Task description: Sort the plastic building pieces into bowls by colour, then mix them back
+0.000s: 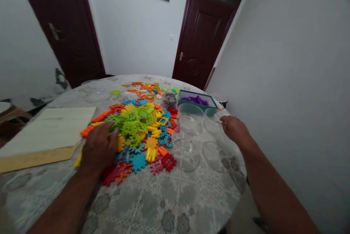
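Observation:
A heap of plastic gear-edged building pieces lies mid-table, light green ones on top, with blue, yellow, orange and red ones around. My left hand rests on the heap's left side, thumb and fingers apart; no piece shows in its grasp. On the right, my right hand has its fingers pinched at the rim of a clear plastic bowl. Beside that bowl stands another clear bowl. Nearer to me are two more transparent containers, a left one and a right one.
A teal-rimmed box holds purple pieces. Left of it sits a clear tub of grey bits. More small coloured pieces are scattered at the back. Pale sheets lie at left, over a tan board. Walls and doors surround the round table.

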`<state>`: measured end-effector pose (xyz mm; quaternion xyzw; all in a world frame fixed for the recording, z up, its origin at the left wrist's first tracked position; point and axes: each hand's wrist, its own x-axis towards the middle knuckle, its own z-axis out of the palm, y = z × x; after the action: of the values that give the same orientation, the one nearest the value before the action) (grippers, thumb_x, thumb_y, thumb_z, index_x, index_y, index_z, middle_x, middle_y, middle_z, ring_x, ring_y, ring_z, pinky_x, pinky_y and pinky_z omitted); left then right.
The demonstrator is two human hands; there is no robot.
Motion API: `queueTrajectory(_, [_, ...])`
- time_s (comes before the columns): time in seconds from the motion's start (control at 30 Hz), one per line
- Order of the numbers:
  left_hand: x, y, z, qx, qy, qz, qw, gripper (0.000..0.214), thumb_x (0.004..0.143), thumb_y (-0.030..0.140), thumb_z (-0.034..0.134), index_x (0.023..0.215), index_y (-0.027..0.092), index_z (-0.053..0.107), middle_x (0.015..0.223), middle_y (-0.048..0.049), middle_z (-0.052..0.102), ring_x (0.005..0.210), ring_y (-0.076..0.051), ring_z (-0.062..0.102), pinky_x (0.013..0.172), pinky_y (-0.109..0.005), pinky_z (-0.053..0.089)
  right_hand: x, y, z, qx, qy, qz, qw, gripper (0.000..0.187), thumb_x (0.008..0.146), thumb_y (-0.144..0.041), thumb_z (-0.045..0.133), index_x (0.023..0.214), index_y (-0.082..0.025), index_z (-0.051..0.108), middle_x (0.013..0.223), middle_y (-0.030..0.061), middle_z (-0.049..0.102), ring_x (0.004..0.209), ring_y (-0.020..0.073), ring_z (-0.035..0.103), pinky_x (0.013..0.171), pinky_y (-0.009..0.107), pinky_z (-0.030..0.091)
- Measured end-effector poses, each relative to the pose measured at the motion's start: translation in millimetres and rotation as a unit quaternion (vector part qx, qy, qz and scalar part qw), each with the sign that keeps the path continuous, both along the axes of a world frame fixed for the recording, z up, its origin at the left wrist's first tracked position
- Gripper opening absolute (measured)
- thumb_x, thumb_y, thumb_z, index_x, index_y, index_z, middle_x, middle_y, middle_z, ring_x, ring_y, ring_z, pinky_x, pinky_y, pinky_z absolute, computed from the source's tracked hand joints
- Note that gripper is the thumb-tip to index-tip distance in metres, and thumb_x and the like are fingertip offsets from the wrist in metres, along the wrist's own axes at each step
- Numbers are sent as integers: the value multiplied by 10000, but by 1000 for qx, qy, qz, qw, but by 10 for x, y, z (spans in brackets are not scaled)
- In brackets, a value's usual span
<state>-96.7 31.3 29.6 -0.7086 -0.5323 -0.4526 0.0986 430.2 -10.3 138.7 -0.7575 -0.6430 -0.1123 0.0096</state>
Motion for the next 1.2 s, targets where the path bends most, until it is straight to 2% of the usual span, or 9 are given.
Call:
queueTrajectory(0.1, [39, -1, 38, -10, 35, 21, 999, 328, 1016, 370, 504, 1258, 205, 653, 1246, -171, 712, 1237, -351, 638, 1149, -548, 482, -545, -237, -18, 106, 92, 154, 978, 280, 1045, -298, 531, 1167, -169, 748, 1166, 156, 771, 1065, 283, 727, 994, 403, 535])
queueTrajectory(0.23, [126, 32, 92, -54, 123, 26, 991, 259, 993, 342, 543, 1150, 205, 696, 1192, -186, 719, 1167, -357, 659, 1088, -555, 513, -1676, -619, -184, 33, 223, 372, 900, 255, 1067, -319, 536, 1224, -248, 723, 1220, 103, 757, 1130, 253, 703, 1013, 396, 563])
queueTrajectory(0.33, [192, 68, 147, -88, 167, 34, 982, 278, 975, 369, 588, 1139, 194, 728, 1233, -213, 707, 1198, -391, 645, 1071, -593, 496, -2431, -728, -425, -26, 206, 412, 887, 282, 1008, -275, 621, 1275, -231, 703, 1433, 133, 670, 1296, 317, 626, 1107, 484, 527])
queueTrajectory(0.43, [231, 154, 219, -115, 191, 43, 974, 336, 990, 429, 598, 1204, 217, 746, 1278, -202, 706, 1248, -397, 625, 1088, -605, 462, -2849, -652, -714, -27, 188, 402, 896, 355, 996, -313, 656, 1333, -204, 679, 1603, 180, 539, 1503, 401, 459, 1225, 596, 405])
queueTrajectory(0.57, [299, 356, 313, -146, 224, 60, 962, 404, 1033, 492, 543, 1293, 257, 744, 1316, -193, 705, 1266, -402, 618, 1082, -617, 444, -2982, -535, -1009, -17, 212, 386, 898, 517, 1026, -416, 633, 1502, -223, 581, 1673, 189, 462, 1587, 427, 346, 1278, 688, 273])
queueTrajectory(0.7, [449, 592, 360, -187, 225, 74, 953, 445, 1050, 516, 512, 1365, 272, 710, 1399, -196, 676, 1317, -409, 603, 1097, -631, 431, -2960, -520, -1145, -22, 256, 375, 891, 584, 1033, -453, 620, 1584, -291, 513, 1692, 142, 453, 1600, 402, 339, 1296, 675, 258])
queueTrajectory(0.87, [604, 879, 419, -266, 233, 95, 930, 533, 1037, 527, 504, 1468, 243, 638, 1543, -223, 581, 1386, -427, 566, 1119, -639, 427, -2942, -522, -1232, -21, 265, 373, 889, 609, 1033, -434, 608, 1614, -301, 484, 1716, 117, 427, 1614, 383, 325, 1318, 648, 246])
queueTrajectory(1.0, [636, 1078, 483, -333, 220, 149, 904, 570, 998, 497, 527, 1484, 212, 616, 1503, -227, 607, 1310, -411, 626, 1075, -582, 483, -2929, -523, -1263, 2, 267, 382, 885, 569, 1061, -437, 575, 1607, -300, 487, 1705, 115, 441, 1611, 363, 339, 1310, 642, 282])
queueTrajectory(1.2, [723, 1145, 490, -345, 235, 162, 894, 632, 977, 592, 538, 1468, 204, 625, 1448, -212, 646, 1306, -407, 630, 1065, -533, 501, -2913, -521, -1256, 21, 286, 389, 875, 532, 1101, -504, 496, 1583, -279, 508, 1692, 129, 455, 1607, 352, 350, 1309, 642, 298])
